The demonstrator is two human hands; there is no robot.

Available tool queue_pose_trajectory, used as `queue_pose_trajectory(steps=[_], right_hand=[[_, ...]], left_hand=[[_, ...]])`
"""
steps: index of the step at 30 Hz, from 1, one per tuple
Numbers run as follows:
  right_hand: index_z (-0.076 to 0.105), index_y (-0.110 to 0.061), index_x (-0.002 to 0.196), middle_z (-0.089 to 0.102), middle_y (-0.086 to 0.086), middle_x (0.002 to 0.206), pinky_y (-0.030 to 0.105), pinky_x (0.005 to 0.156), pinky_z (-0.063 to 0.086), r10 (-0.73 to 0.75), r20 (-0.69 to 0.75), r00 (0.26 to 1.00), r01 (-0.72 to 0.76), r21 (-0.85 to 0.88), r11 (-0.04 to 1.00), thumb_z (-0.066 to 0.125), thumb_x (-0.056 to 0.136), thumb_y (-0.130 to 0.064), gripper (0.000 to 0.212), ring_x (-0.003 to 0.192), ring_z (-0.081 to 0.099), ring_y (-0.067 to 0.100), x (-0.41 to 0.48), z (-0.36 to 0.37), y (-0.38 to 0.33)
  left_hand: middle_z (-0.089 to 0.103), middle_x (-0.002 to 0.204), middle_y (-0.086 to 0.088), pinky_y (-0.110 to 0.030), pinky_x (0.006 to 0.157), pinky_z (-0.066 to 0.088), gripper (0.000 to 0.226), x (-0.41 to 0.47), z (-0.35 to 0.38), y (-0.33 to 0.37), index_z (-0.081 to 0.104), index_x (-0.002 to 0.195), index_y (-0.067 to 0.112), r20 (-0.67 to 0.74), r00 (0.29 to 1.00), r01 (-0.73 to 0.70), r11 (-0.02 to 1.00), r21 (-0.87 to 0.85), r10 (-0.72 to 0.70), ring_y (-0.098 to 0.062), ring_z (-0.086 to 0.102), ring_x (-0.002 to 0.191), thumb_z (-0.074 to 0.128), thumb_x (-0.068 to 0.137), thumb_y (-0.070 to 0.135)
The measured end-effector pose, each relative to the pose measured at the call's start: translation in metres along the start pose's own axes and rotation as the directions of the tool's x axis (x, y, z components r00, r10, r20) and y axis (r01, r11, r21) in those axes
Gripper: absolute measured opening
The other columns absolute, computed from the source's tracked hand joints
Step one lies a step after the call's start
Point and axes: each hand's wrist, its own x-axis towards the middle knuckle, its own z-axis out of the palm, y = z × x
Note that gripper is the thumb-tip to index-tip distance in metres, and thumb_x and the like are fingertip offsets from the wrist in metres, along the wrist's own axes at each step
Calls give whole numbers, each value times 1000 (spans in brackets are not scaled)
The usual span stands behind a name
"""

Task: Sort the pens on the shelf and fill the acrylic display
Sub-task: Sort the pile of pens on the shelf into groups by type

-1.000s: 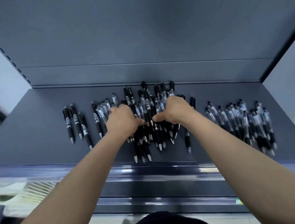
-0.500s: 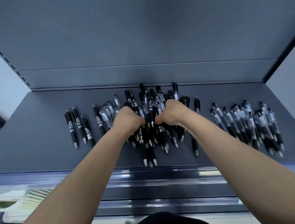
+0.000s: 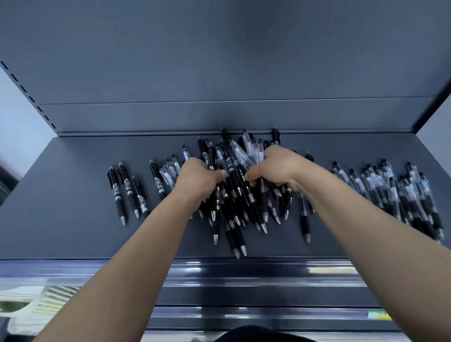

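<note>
Pens (image 3: 409, 196) strewn on grey shelf (image 3: 60, 196); left hand (image 3: 199, 178) and right hand (image 3: 275, 167) clutch middle heap (image 3: 246, 196).

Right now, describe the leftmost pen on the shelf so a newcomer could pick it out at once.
On the grey shelf, look left of the left hand, past the pens beside it, to three black pens lying apart, side by side. The leftmost pen is the outer one of these, silver tip toward the front edge; only bare shelf lies to its left.
</note>
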Motion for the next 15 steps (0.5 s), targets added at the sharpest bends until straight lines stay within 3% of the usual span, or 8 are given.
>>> queue_pose_trajectory(steps=[2,4,7,9,11,13,15], right_hand=[[43,-12,106,50,7,80,16,37,28,16,-3,1000,-16,-4,1000,70,81,-29,40,55,41,16,0,-4,0],[50,-4,107,50,7,72,18,42,26,29,-10,1000,-28,52,998,73,74,-34,50,49,37,15,1,-3,-1],[60,-3,109,70,17,88,25,51,32,-15,-7,1000,16,119,993,73,48,-46,76,51,40,16,9,1,2],[63,-8,106,71,16,102,25,57,38,-41,4,999,40,147,988,73,48,-45,69,63,49,17,12,1,3],[63,-11,108,70,9,103,23,57,39,-71,10,997,68,160,985,76,58,-39,59,71,54,15,10,-1,0],[65,-10,108,69,2,92,20,52,38,-104,8,995,101,171,980,77,69,-30,46,67,57,8,11,-4,0],[67,-10,104,66,-5,77,13,44,38,-142,17,990,135,209,969,75,76,-23,31,52,56,-2,11,-7,0]], left_hand=[[43,66,-5,-27,54,36,25,1,-1,2,49,85,6,-1,1000,-8,1000,-15,8,-16,38,54,65,88,25],[42,66,-5,-27,54,36,24,1,-2,4,49,85,5,1,1000,-31,999,-26,31,-17,37,55,62,90,24],[58,73,-10,-26,52,35,21,1,-3,7,49,85,6,38,998,-56,995,-79,59,-18,40,57,57,93,23],[69,83,-10,-24,47,37,16,1,-4,10,49,90,6,80,994,-56,983,-176,71,-18,52,58,51,96,21],[68,83,-9,-25,45,46,12,-1,-4,13,47,96,7,117,990,-41,950,-309,80,-19,63,63,45,99,18],[63,81,-11,-35,55,57,10,-4,-4,17,44,100,6,133,986,-37,913,-407,99,-23,64,63,42,100,16],[57,80,-12,-36,57,58,9,-6,-4,20,42,98,6,119,986,-47,880,-472,116,-22,58,58,40,101,14]])
